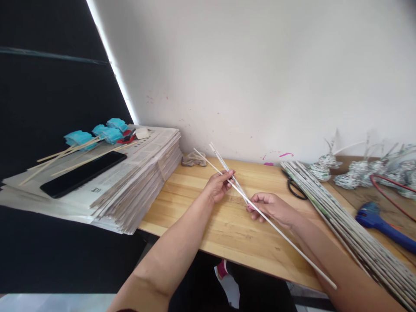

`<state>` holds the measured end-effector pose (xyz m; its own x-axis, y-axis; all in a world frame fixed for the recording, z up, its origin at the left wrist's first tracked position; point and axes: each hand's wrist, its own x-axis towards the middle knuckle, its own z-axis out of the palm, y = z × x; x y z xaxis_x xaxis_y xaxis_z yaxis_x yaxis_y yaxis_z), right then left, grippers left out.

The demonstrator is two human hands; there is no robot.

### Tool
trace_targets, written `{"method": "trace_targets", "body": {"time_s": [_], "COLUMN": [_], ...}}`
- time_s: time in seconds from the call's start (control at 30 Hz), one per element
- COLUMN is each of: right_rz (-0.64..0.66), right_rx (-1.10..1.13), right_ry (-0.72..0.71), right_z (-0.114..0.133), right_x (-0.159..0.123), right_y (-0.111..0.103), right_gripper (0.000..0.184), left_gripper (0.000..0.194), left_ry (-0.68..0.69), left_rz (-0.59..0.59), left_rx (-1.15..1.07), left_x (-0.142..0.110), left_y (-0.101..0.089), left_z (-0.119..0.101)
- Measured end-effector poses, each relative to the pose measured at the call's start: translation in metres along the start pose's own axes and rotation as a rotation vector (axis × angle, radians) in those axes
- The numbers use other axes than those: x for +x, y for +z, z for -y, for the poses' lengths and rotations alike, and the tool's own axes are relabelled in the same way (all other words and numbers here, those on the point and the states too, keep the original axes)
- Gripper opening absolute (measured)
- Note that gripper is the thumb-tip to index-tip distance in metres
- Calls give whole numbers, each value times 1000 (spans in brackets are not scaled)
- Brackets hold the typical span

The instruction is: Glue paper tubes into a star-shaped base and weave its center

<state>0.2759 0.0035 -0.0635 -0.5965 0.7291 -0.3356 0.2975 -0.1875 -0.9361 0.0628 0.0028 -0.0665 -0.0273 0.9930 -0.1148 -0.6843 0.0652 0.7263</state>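
My left hand pinches thin rolled newspaper tubes over the wooden table. A long white paper tube runs from beyond my left hand, under my right wrist side, toward the front right. Shorter printed paper tubes cross it and reach toward the wall. My right hand grips the tubes where they meet, thumb and fingers closed around them. The crossing point is partly covered by my fingers, so how the tubes join there I cannot tell.
Stacked newspapers on the left carry a black phone, blue flower-like pieces and thin sticks. At right lie a bundle of paper tubes, black scissor handles, a blue-handled tool and woven paper pieces. A crumpled cloth rests by the wall.
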Motion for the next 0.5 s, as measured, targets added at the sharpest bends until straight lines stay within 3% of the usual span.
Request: {"method": "trace_targets", "body": {"time_s": [0.5], "right_rz": [28], "right_rx": [23], "right_ry": [-30], "right_z": [-6], "right_x": [3], "right_y": [-4], "right_gripper": [38], "left_gripper": [15], "left_ry": [-14], "left_rz": [12], "left_rx": [-29], "left_x": [-1], "left_y": [0], "left_z": [-5]}}
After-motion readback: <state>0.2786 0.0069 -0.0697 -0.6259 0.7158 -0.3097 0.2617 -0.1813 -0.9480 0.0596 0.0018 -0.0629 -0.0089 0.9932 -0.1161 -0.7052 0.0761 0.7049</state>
